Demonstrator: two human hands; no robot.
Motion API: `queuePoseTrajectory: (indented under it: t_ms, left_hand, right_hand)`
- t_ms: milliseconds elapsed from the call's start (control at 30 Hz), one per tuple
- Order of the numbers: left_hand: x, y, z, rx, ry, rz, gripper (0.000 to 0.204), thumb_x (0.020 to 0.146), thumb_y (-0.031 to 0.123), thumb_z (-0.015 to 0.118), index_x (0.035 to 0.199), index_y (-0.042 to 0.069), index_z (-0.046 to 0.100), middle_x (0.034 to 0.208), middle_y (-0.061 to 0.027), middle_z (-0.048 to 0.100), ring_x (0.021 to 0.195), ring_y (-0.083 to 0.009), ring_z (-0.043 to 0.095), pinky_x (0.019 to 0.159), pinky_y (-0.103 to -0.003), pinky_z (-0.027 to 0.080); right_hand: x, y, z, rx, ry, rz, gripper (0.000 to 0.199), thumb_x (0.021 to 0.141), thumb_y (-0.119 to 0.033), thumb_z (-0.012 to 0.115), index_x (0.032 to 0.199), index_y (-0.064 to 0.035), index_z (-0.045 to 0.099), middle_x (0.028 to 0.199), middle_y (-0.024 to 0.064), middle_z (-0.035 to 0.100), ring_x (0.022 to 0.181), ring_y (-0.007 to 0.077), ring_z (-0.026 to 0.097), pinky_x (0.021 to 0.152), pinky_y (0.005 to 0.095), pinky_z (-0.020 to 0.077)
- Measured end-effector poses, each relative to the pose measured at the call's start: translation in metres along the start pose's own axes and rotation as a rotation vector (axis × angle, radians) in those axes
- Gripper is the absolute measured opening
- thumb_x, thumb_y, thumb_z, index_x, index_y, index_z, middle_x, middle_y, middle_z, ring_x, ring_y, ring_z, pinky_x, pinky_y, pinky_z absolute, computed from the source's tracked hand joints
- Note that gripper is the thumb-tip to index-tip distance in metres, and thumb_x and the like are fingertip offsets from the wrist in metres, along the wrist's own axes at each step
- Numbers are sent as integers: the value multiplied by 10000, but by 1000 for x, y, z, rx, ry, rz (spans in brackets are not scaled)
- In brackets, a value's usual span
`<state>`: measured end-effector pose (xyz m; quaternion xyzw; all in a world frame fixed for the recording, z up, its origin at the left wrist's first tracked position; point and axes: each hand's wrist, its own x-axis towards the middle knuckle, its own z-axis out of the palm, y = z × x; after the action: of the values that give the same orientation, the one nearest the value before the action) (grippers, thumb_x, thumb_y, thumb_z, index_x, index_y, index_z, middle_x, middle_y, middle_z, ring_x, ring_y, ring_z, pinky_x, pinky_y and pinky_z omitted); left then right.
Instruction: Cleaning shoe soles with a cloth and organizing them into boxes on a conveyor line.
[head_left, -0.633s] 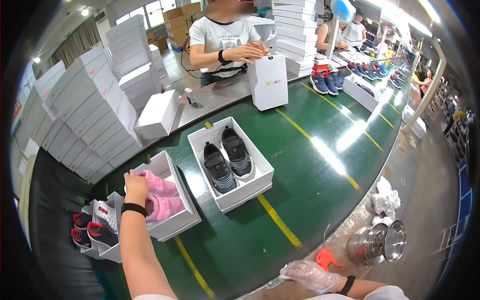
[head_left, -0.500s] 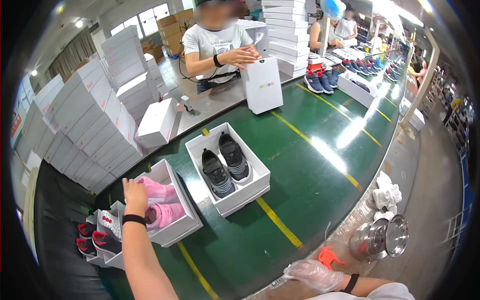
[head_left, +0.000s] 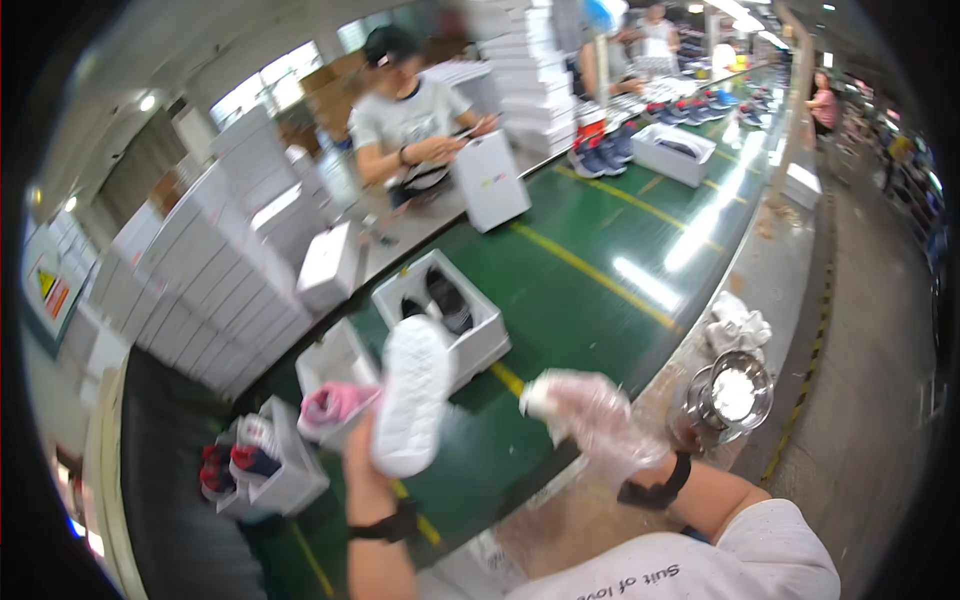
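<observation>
My left hand (head_left: 362,455) holds up a shoe (head_left: 412,395), its white sole turned toward me and smeared by motion. Behind it, a pink shoe (head_left: 335,402) lies in an open white shoebox (head_left: 338,350). In clear plastic glove, my right hand (head_left: 595,418) is raised over the near edge of the green belt. Its fingers are drawn together; something whitish shows at the tips, too blurred to name. Farther along, another white shoebox (head_left: 485,350) holds black shoes (head_left: 447,298), partly hidden by the raised sole.
White shoeboxes (head_left: 210,270) are stacked at the left. A box with dark red-trimmed shoes (head_left: 250,462) stands on the green belt (head_left: 570,290). Across it, a person (head_left: 415,135) handles an upright white box (head_left: 490,182). A metal bowl (head_left: 735,395) and white cloth (head_left: 738,322) are at the right edge.
My left hand has lifted a shoe out of the pink pair's box and brought it toward me. My gloved right hand has risen toward the belt. The view has shifted.
</observation>
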<state>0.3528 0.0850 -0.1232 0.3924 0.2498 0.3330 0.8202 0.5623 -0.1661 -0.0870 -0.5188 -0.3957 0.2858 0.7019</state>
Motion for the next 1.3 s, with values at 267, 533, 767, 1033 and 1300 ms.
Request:
queuePoseTrajectory:
  t_ms: [267,533,767,1033,1300]
  left_hand:
    - [-73,-85,90,-113,-83,-224,400,936,320,534,1129,-28,575,1020,-106,648,885,-173,632,788,-309,510]
    - [-109,-90,79,72,-81,-228,411,934,284,524,1163,-56,554,1054,-142,646,904,-210,651,799,-322,525]
    - [-72,-91,64,-146,137,-134,400,950,295,510,1123,-60,577,1022,-140,648,862,-198,646,750,-329,518]
    - [6,88,7,1404,339,554,230,822,188,634,978,19,624,872,-88,650,808,-232,614,812,-376,447]
    - [116,139,-110,2697,446,692,217,730,223,654,914,107,662,860,-65,647,956,-255,578,998,-494,261]
  right_hand:
    - [-4,-43,23,-1413,-243,-1053,282,701,-61,617,981,-37,643,1009,123,606,976,222,594,828,360,478]
    - [14,-28,16,-204,-120,-511,353,686,20,569,1023,-49,644,1061,98,617,1027,278,574,884,374,464]
    - [-83,-16,39,-619,-734,-682,418,696,-48,576,1113,-27,576,1127,114,572,1046,278,560,892,387,459]
    - [-79,44,-38,-852,-617,-343,329,677,48,563,979,-59,636,953,131,614,932,331,588,816,418,483]
    - [-64,110,-59,-753,-497,-203,334,651,37,626,963,-80,640,931,111,633,890,316,608,774,405,498]
